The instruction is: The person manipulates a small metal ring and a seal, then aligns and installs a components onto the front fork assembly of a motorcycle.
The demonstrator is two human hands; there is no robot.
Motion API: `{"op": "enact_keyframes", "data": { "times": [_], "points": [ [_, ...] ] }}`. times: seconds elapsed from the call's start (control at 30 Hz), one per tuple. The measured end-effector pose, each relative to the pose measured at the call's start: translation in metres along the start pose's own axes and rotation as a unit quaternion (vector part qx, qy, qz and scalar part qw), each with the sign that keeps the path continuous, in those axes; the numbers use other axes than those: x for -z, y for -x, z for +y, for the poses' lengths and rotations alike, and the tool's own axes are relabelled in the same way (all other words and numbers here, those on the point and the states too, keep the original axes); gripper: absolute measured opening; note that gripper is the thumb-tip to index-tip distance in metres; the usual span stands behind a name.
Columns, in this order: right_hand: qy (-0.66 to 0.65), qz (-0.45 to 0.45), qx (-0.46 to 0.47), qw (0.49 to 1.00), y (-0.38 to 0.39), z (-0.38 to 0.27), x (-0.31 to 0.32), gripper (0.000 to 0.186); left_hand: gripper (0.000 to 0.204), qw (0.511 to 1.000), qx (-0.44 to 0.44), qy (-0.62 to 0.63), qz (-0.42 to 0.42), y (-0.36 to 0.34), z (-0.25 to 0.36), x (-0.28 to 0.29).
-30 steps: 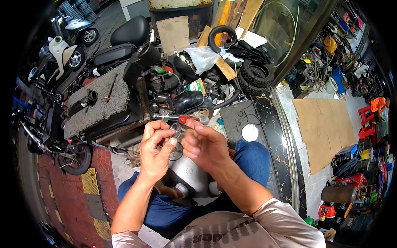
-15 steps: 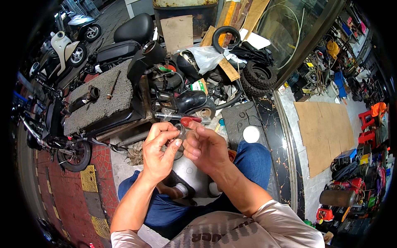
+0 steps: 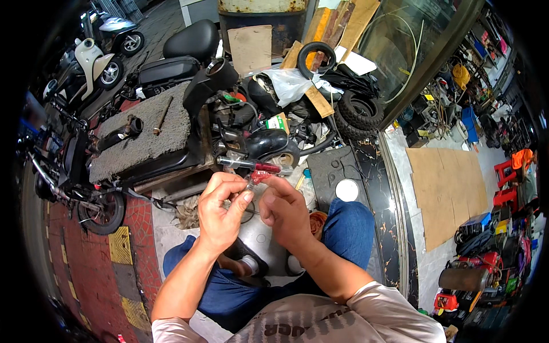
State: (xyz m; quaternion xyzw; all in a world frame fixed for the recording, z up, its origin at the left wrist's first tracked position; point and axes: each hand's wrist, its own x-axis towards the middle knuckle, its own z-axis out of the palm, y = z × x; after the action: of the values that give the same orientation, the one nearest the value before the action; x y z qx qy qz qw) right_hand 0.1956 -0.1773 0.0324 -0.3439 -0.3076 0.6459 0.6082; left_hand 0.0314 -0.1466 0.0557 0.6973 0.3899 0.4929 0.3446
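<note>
The left hand [image 3: 220, 208] and right hand [image 3: 286, 211] pinch a small red connector [image 3: 260, 176] between fingertips. It appears light and rigid; grip its body, not the thin wire [image 3: 247, 207].

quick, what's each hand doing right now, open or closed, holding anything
Left hand: closed, fingers pinched on the small red part.
Right hand: curled, fingertips on the same red part; firm grip cannot be told.
</note>
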Motion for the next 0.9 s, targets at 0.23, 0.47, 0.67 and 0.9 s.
{"op": "enact_keyframes", "data": {
  "times": [0.23, 0.47, 0.67, 0.9],
  "points": [
    [-0.058, 0.024, -0.019, 0.998, -0.008, -0.016, 0.003, 0.038, 0.014, 0.989, 0.069, 0.133, 0.004, 0.006, -0.014, 0.001],
    [-0.257, -0.033, -0.113, 0.959, -0.024, -0.010, 0.011, 0.038, 0.021, 0.975, 0.088, 0.203, -0.020, 0.004, -0.010, -0.001],
    [-0.267, -0.048, -0.105, 0.957, -0.024, 0.001, 0.011, 0.035, 0.020, 0.983, 0.067, 0.169, -0.032, 0.003, -0.011, -0.001],
    [-0.187, -0.018, -0.042, 0.981, -0.016, 0.001, 0.006, 0.035, 0.018, 0.995, 0.024, 0.093, -0.026, 0.002, -0.012, -0.001]
  ]
}}
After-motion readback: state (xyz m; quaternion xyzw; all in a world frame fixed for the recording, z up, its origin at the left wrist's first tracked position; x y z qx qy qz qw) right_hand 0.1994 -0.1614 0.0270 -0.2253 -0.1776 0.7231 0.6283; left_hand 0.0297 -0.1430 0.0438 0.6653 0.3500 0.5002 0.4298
